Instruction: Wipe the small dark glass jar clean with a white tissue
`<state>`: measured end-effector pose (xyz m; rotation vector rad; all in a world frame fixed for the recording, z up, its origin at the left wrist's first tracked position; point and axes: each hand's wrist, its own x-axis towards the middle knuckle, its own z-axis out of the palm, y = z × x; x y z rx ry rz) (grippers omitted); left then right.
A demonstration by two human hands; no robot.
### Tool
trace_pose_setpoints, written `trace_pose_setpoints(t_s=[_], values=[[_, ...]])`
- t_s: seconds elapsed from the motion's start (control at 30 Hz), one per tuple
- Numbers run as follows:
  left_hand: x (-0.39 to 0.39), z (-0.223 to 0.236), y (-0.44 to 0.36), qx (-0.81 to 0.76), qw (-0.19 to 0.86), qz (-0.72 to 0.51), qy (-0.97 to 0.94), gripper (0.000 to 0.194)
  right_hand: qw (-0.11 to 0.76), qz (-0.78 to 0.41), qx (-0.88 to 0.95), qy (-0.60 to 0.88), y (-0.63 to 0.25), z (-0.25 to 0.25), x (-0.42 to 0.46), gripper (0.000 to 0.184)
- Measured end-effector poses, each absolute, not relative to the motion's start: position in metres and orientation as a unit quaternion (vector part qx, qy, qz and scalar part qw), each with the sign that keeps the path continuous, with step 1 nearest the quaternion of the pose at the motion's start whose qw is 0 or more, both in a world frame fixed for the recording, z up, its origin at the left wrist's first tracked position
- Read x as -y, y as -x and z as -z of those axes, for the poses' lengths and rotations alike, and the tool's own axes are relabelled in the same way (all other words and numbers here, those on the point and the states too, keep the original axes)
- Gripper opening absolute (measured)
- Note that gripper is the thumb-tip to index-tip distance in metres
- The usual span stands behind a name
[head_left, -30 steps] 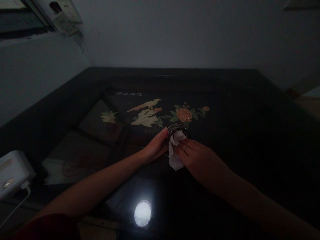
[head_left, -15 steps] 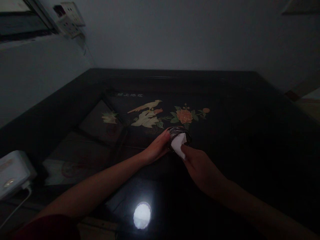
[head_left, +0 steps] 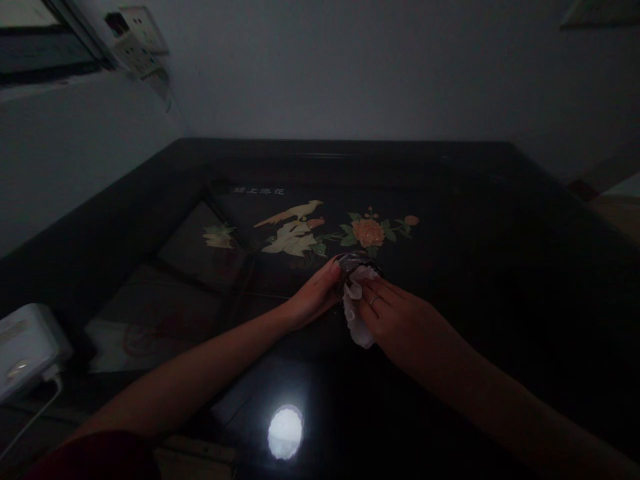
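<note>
A small glass cup (head_left: 354, 261) stands on a dark glossy table (head_left: 475, 267), just below a painted flower. My left hand (head_left: 315, 293) is wrapped round the cup's left side and grips it. My right hand (head_left: 395, 317), with a ring on one finger, holds a crumpled white tissue (head_left: 357, 313) with its fingers pressed on it. The tissue's upper end is pushed into the cup's mouth and its lower end hangs down toward me. Most of the cup is hidden by the hands and the tissue.
The tabletop carries an inlaid picture of a bird (head_left: 293, 230) and a flower (head_left: 369, 231). A white box with a cable (head_left: 27, 347) sits at the left edge. A lamp's reflection (head_left: 285, 432) glows on the near tabletop. Wall sockets (head_left: 137, 40) are at the upper left.
My right hand turned from palm-side to back-side up, and the tissue, bunched at the cup's mouth half a second ago, now trails down under the fingers. The left hand stayed on the cup.
</note>
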<state>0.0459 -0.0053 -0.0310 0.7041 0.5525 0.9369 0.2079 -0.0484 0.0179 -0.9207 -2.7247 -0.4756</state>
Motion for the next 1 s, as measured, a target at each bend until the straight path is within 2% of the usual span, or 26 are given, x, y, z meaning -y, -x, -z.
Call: trace_pose_setpoints(t_s=[0.3,0.7,0.8,1.0], values=[[0.0038,0.0334,-0.0459,-0.253,0.801,-0.429,-0.33,0.054,0.132,0.124,0.925,0.334,-0.2023,-0.0181,0.0512,0.025],[0.0033,0.0323,-0.046,-0.256,0.798,-0.43,-0.336,0.055,0.163,-0.153,0.87,0.44,-0.1991,-0.0228,0.0533,0.03],[0.0036,0.0316,-0.0459,-0.258,0.801,-0.43,-0.327,0.053,0.169,-0.125,0.885,0.416,-0.1999,-0.0207,0.0524,0.034],[0.0036,0.0327,-0.0459,-0.243,0.805,-0.436,-0.321,0.049,0.143,0.074,0.931,0.327,-0.2037,-0.0211,0.0482,0.027]])
